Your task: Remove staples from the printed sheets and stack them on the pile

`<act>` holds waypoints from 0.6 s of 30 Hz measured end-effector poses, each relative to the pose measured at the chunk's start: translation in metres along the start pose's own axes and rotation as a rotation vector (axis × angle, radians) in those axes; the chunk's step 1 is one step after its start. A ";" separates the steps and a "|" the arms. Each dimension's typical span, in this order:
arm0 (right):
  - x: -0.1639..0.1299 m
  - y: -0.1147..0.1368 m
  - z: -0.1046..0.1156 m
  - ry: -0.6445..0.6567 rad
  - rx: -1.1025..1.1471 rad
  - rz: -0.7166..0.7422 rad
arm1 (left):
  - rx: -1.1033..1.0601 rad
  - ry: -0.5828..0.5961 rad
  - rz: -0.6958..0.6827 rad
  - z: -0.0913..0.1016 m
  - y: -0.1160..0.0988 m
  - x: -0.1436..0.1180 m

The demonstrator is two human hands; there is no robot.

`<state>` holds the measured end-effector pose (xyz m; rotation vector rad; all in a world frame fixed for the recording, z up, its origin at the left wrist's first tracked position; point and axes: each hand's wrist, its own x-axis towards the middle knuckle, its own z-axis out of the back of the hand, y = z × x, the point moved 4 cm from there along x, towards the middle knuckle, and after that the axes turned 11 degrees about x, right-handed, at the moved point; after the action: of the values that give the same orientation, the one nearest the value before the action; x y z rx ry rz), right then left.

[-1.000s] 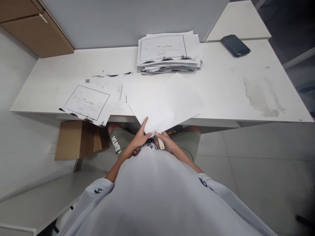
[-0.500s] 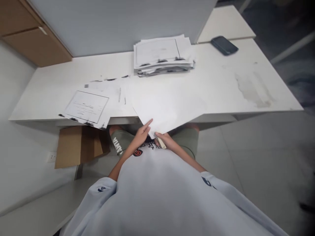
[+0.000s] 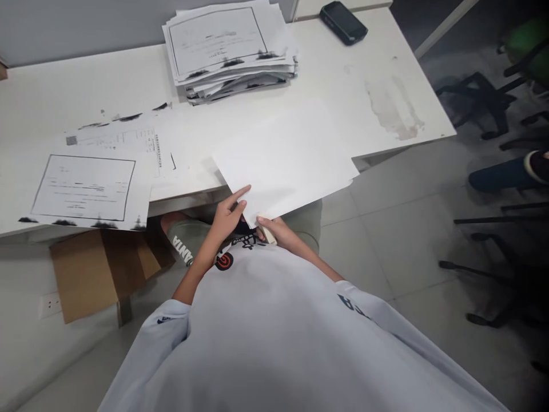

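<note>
White sheets of paper, blank side up, reach from my lap over the desk's front edge. My left hand pinches their near left edge, index finger stretched along the top. Right at the near corner, my right hand is closed around a small cream-coloured stapler, its thumb on top beside the paper corner. Fingers hide most of the stapler, so whether its jaws are on the paper cannot be made out.
A thick stack of printed sheets stands at the back of the white desk. More printed papers lie at left, overhanging the edge. A dark handheld device sits back right. Below are a cardboard box and, rightward, office chairs.
The view has swung right and closer, so the desk items sit further left and higher. Both hands keep their holds at the paper corner; the sheets' right edge now shows past the desk edge.
</note>
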<state>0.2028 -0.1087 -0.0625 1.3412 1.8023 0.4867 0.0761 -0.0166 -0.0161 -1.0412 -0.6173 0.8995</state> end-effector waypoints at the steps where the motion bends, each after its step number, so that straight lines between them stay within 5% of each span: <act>1: 0.000 0.000 -0.001 0.011 -0.011 -0.005 | 0.005 -0.020 -0.021 0.004 -0.003 0.006; 5: -0.003 0.003 0.007 -0.062 0.004 0.032 | 0.037 -0.162 -0.182 0.028 -0.017 0.043; 9: -0.020 0.021 0.049 -0.298 -0.015 0.203 | 0.040 -0.301 -0.292 0.046 -0.005 0.086; 14: -0.062 0.061 0.127 -0.626 0.038 0.451 | 0.033 -0.395 -0.222 0.052 0.023 0.105; 18: -0.088 0.076 0.161 -0.721 0.082 0.451 | 0.025 -0.362 -0.134 0.050 0.025 0.103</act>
<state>0.3847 -0.1884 -0.0707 1.7093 0.9417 0.1200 0.0811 0.1005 -0.0169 -0.8086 -0.9640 0.9823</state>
